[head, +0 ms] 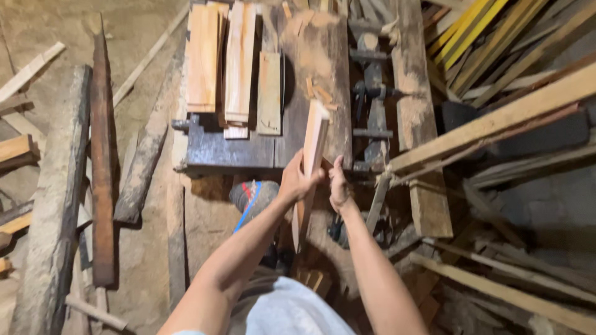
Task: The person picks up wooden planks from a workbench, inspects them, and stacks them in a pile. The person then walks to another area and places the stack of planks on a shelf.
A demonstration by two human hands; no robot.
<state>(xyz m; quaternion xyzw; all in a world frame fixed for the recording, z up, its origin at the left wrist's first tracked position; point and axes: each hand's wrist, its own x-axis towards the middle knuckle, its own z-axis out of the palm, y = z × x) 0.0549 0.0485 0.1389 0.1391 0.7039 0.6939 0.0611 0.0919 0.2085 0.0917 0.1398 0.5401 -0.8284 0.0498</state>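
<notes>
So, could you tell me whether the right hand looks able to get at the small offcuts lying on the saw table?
Probably yes: the right hand is open beside the wood strip, with nothing standing between it and the offcuts on the saw table just beyond.

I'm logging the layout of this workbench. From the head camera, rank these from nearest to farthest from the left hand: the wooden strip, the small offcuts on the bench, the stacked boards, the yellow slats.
1. wooden strip: gripped in the left hand.
2. small offcuts: on the bench just beyond the strip's tip.
3. stacked boards: farther back, on the bench's left part.
4. yellow slats: far upper right, off the bench.
</notes>
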